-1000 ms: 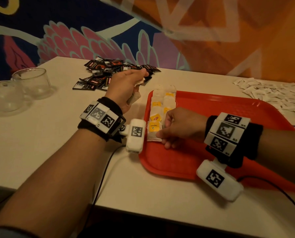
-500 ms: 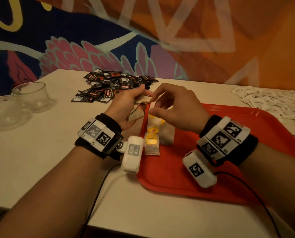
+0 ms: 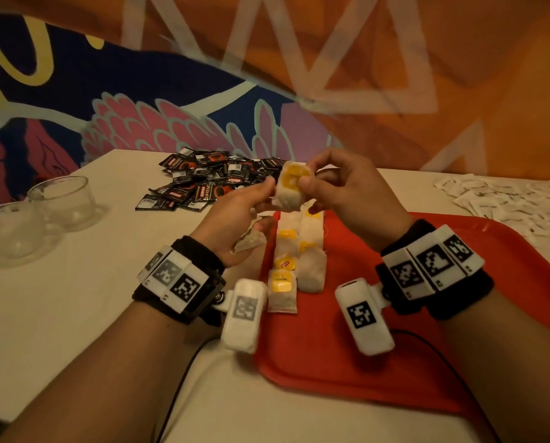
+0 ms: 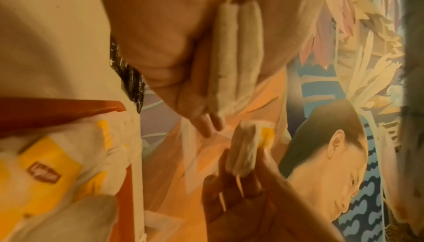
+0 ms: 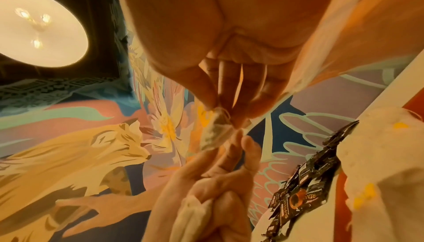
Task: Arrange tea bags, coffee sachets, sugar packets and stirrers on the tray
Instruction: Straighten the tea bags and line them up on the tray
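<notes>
Both hands hover over the far left corner of the red tray (image 3: pixel 395 362). My right hand (image 3: pixel 312 182) pinches a white tea bag with a yellow tag (image 3: pixel 289 188) between thumb and fingers; the same bag (image 5: pixel 215 133) shows in the right wrist view. My left hand (image 3: pixel 254 203) touches that bag's left edge with its fingertips and grips a few spare tea bags (image 3: pixel 249 239) in its palm, seen edge-on as the spare bags (image 4: pixel 234 55) in the left wrist view. Two rows of tea bags (image 3: pixel 286 266) lie along the tray's left side.
A heap of black coffee sachets (image 3: pixel 209 180) lies on the table behind the left hand. White sugar packets (image 3: pixel 507 199) are spread at the far right. Two glass cups (image 3: pixel 65 199) stand at the left. Wrist cables trail over the tray's near edge.
My right hand left the tea bag row on the tray, rose to meet the left hand and took hold of one tea bag. Both hands are now higher.
</notes>
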The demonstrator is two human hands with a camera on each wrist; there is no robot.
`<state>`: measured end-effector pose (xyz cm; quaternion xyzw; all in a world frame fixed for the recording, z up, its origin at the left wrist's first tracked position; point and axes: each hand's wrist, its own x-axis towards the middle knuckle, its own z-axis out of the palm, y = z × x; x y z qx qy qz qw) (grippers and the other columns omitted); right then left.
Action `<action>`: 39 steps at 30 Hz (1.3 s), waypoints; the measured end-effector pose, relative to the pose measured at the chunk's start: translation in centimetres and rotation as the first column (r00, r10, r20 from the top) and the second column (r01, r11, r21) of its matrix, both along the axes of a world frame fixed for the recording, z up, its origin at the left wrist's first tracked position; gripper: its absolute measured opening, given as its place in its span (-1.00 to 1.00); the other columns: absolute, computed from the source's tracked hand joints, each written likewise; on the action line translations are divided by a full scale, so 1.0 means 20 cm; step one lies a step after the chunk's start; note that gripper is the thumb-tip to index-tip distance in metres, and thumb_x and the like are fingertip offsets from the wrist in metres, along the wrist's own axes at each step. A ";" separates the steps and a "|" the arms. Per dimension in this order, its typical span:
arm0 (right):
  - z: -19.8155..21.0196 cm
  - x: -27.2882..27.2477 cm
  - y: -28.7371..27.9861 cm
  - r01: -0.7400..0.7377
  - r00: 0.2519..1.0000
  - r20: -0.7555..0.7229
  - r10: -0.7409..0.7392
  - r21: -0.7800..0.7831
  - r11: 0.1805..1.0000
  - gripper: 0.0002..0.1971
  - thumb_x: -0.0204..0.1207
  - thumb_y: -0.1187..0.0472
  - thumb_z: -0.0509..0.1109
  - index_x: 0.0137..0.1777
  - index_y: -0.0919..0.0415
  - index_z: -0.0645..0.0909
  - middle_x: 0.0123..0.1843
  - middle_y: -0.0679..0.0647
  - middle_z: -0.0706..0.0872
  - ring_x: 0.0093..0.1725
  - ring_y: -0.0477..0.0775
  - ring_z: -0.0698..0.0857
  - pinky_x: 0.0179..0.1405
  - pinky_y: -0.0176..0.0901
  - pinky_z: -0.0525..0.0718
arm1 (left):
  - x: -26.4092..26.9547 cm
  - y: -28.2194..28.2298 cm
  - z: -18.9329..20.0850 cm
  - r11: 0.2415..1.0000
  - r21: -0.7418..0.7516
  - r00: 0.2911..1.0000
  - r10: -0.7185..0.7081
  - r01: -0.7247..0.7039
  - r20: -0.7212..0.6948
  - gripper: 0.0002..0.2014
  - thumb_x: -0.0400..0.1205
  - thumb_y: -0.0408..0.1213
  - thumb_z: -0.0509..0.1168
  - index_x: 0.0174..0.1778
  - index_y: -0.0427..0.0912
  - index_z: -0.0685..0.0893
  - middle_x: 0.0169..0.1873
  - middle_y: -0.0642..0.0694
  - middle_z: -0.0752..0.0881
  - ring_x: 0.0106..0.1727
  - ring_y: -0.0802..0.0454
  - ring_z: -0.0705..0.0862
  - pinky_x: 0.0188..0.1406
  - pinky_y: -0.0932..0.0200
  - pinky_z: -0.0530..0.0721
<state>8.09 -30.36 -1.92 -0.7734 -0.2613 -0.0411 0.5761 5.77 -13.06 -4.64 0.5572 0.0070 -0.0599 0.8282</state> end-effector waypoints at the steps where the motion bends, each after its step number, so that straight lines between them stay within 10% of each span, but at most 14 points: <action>1: 0.01 0.00 0.00 0.016 1.000 0.000 -0.016 -0.012 1.000 -0.85 0.58 0.33 0.45 -0.14 0.09 0.59 -0.30 0.07 0.79 -0.27 0.03 0.77 -0.26 -0.05 0.73 | 0.00 0.01 0.01 1.000 -0.020 0.999 -0.006 0.006 0.033 -0.62 0.74 -0.01 0.19 0.11 -0.28 0.70 -0.20 -0.12 0.74 -0.64 0.21 0.42 -0.70 0.42 0.35; 4: -0.01 0.01 0.00 0.067 0.998 0.027 -0.065 -0.091 0.994 -0.85 0.55 0.28 0.49 -0.15 0.04 0.61 -0.35 0.04 0.80 -0.36 -0.03 0.76 -0.26 0.01 0.75 | 0.00 0.04 0.01 0.997 0.071 0.987 -0.017 0.005 0.161 -0.44 0.55 0.15 0.26 0.19 -0.30 0.69 -0.07 -0.12 0.73 -0.60 0.23 0.39 -0.67 0.40 0.39; 9: -0.03 0.00 0.02 0.072 0.997 0.028 -0.069 -0.127 0.989 -0.84 0.54 0.23 0.51 -0.13 -0.01 0.61 -0.34 0.00 0.81 -0.37 -0.09 0.77 -0.27 -0.05 0.74 | 0.00 0.03 -0.01 0.961 0.241 0.962 0.072 -0.138 0.264 -0.77 0.51 -0.18 0.40 0.04 -0.17 0.76 -0.46 0.08 0.65 -0.50 0.17 0.41 -0.59 0.32 0.41; 15: -0.06 -0.03 0.02 0.027 1.000 -0.007 -0.030 -0.253 0.967 -0.80 0.43 -0.02 0.59 -0.20 0.09 0.76 -0.34 0.03 0.81 -0.29 0.05 0.80 -0.28 -0.03 0.76 | 0.00 0.03 -0.02 0.939 0.252 0.943 0.156 -0.234 0.294 -0.74 0.48 -0.16 0.47 0.03 -0.19 0.81 -0.34 -0.05 0.71 -0.48 0.10 0.44 -0.60 0.27 0.44; 26: -0.13 -0.10 -0.10 -0.220 0.861 -0.509 -0.024 -0.415 0.883 -0.82 0.52 0.31 0.52 -0.13 0.49 0.71 -0.32 0.19 0.78 -0.34 0.04 0.72 -0.30 -0.20 0.70 | 0.02 0.05 -0.04 0.955 0.242 0.975 0.129 -0.172 0.183 -0.79 0.57 -0.18 0.41 0.06 -0.18 0.76 -0.28 0.00 0.72 -0.53 0.20 0.40 -0.70 0.38 0.39; 33: -0.22 -0.16 -0.14 -0.254 0.741 -0.663 -0.105 -0.422 0.870 -0.83 0.52 0.41 0.50 -0.23 0.29 0.57 -0.39 0.22 0.77 -0.33 0.14 0.72 -0.42 -0.21 0.70 | 0.03 0.06 -0.04 0.963 0.194 0.979 0.167 -0.188 0.118 -0.86 0.65 -0.23 0.38 0.04 -0.20 0.73 -0.30 -0.01 0.68 -0.55 0.21 0.37 -0.75 0.39 0.35; 39: -0.22 -0.17 -0.11 -0.222 0.839 -0.520 -0.160 -0.596 0.772 -0.73 0.47 0.25 0.59 -0.13 0.18 0.49 -0.38 0.12 0.79 -0.47 -0.03 0.72 -0.55 -0.24 0.57 | 0.03 0.06 -0.05 0.959 0.209 0.979 0.170 -0.191 0.112 -0.88 0.67 -0.24 0.37 0.04 -0.19 0.72 -0.32 0.00 0.70 -0.53 0.19 0.38 -0.72 0.37 0.38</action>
